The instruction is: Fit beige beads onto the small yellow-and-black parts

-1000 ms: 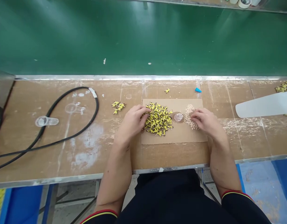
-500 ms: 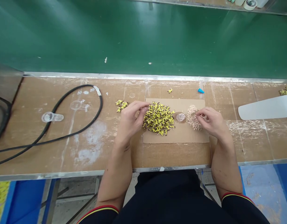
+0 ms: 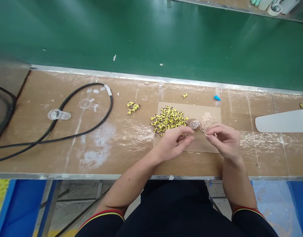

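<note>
My left hand (image 3: 177,141) is curled in a loose pinch at the front right edge of a heap of small yellow-and-dark figures (image 3: 167,118). Whatever lies between its fingertips is too small to make out. Facing it, my right hand (image 3: 222,138) has thumb and forefinger drawn together in front of a pile of tiny pale pieces (image 3: 206,118); a tiny piece may be in that pinch, but I cannot tell. Between the two piles stands a small clear round container (image 3: 194,124). All of these lie on or over a cardboard sheet (image 3: 203,146).
Several more figures (image 3: 133,107) lie left of the sheet, and one figure (image 3: 185,95) behind it. A blue cap-like piece (image 3: 217,98) is at the back. To the left are a looped black cable (image 3: 77,141) and a clear scoop-shaped piece (image 3: 59,114). A white panel (image 3: 282,121) juts in from the right.
My left hand has moved right and nearer to me, from the heap's left side to its front right. My right hand has come slightly nearer to me. The camera view has tilted a little.
</note>
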{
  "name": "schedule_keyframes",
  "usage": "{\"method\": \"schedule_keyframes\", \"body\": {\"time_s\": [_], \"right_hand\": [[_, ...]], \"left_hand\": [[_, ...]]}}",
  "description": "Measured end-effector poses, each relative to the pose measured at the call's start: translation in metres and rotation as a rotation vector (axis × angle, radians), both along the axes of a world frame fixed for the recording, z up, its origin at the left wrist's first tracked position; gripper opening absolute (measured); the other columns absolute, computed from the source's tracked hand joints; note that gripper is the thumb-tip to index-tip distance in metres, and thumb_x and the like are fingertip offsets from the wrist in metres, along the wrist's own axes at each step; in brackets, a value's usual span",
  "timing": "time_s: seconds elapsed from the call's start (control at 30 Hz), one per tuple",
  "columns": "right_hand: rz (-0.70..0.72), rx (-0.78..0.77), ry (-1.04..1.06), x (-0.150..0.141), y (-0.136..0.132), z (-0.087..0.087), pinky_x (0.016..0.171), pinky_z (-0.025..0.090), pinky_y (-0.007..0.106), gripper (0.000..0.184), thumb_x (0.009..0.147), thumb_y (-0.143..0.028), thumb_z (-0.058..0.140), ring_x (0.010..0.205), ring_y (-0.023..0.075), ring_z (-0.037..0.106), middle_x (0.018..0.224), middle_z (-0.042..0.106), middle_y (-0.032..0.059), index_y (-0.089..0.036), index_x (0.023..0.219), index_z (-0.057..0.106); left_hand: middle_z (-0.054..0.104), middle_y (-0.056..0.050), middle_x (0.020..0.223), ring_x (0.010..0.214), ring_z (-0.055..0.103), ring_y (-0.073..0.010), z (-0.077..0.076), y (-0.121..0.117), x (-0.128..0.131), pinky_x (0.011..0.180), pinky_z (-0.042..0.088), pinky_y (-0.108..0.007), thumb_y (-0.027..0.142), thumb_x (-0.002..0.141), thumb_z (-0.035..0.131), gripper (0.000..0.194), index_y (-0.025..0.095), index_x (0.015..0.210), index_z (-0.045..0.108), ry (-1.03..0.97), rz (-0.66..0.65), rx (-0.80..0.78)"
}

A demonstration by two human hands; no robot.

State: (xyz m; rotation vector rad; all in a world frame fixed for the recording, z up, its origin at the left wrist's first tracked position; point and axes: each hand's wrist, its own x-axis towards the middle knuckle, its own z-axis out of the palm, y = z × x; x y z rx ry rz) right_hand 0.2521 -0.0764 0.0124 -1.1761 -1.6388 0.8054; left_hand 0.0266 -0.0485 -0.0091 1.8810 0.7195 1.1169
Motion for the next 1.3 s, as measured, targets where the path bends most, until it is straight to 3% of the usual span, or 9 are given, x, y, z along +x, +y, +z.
{"method": "schedule_keyframes", "body": {"time_s": [0.13,0.3,0.43,0.6,0.77,1.0,1.13,1.3], "right_hand": [[0.102,-0.032,0.072,-0.018,-0.004,-0.002,0.056,0.052,0.03,0.006,0.089,-0.021,0.074,0.066,0.016,0.064,0.076,0.073,0.0022,-0.025,0.085,0.076],[0.112,-0.01,0.097,-0.026,-0.003,-0.005,0.056,0.051,0.029,0.006,0.089,-0.021,0.075,0.066,0.0156,0.064,0.074,0.072,0.0015,-0.025,0.085,0.075],[0.115,0.012,0.102,-0.023,-0.004,-0.005,0.057,0.053,0.029,0.004,0.09,-0.023,0.075,0.068,0.0163,0.064,0.078,0.071,0.0016,-0.026,0.09,0.076],[0.141,0.072,0.093,-0.021,-0.004,-0.004,0.063,0.057,0.028,0.023,0.092,-0.015,0.071,0.075,0.015,0.067,0.089,0.072,0.0016,-0.031,0.107,0.078],[0.177,0.102,0.084,-0.025,-0.002,-0.003,0.06,0.056,0.027,0.024,0.09,-0.015,0.075,0.071,0.0135,0.066,0.087,0.069,0.0008,-0.032,0.105,0.08],[0.096,0.203,-0.074,-0.025,-0.003,-0.005,0.06,0.057,0.029,0.016,0.093,-0.016,0.071,0.069,0.0153,0.066,0.085,0.07,0.0015,-0.029,0.099,0.077],[0.059,0.313,-0.182,-0.023,-0.001,-0.009,0.058,0.057,0.029,0.016,0.093,-0.016,0.07,0.067,0.0152,0.066,0.084,0.071,0.0015,-0.029,0.1,0.077],[0.119,0.371,-0.163,-0.023,0.001,-0.01,0.059,0.056,0.029,0.019,0.09,-0.014,0.075,0.068,0.0153,0.066,0.081,0.071,0.0013,-0.029,0.103,0.077]], "left_hand": [[0.068,0.001,0.071,0.057,0.057,-0.0094,-0.004,-0.002,0.009,0.054,0.045,-0.021,0.02,0.1,0.061,0.004,0.02,0.101,0.065,-0.02,0.039,0.215],[0.063,0.003,0.064,0.053,0.054,-0.0088,-0.005,-0.001,0.008,0.053,0.043,-0.021,0.017,0.1,0.06,0.007,0.02,0.098,0.066,-0.035,0.064,0.262],[0.062,0.003,0.064,0.05,0.049,-0.0079,0.0,-0.002,0.004,0.051,0.04,-0.021,0.022,0.1,0.06,0.012,0.019,0.091,0.067,-0.026,0.014,0.096],[0.06,0.003,0.063,0.049,0.044,-0.0073,0.007,0.0,0.001,0.049,0.035,-0.021,0.025,0.098,0.062,0.013,0.018,0.09,0.069,-0.016,-0.091,-0.129],[0.055,0.005,0.06,0.048,0.038,-0.0072,0.007,0.003,0.002,0.048,0.032,-0.02,0.025,0.096,0.061,0.014,0.018,0.087,0.07,-0.02,-0.172,-0.247],[0.044,0.006,0.056,0.048,0.032,-0.008,0.005,0.004,0.002,0.045,0.025,-0.022,0.035,0.095,0.065,0.021,0.018,0.085,0.069,-0.065,-0.212,-0.467],[0.039,0.007,0.056,0.048,0.03,-0.0081,0.005,0.005,0.001,0.046,0.023,-0.022,0.036,0.094,0.066,0.021,0.017,0.085,0.069,-0.053,-0.21,-0.516],[0.034,0.008,0.056,0.049,0.027,-0.0072,0.008,0.005,-0.001,0.046,0.022,-0.022,0.03,0.092,0.065,0.016,0.017,0.082,0.066,-0.048,-0.26,-0.544]]}}
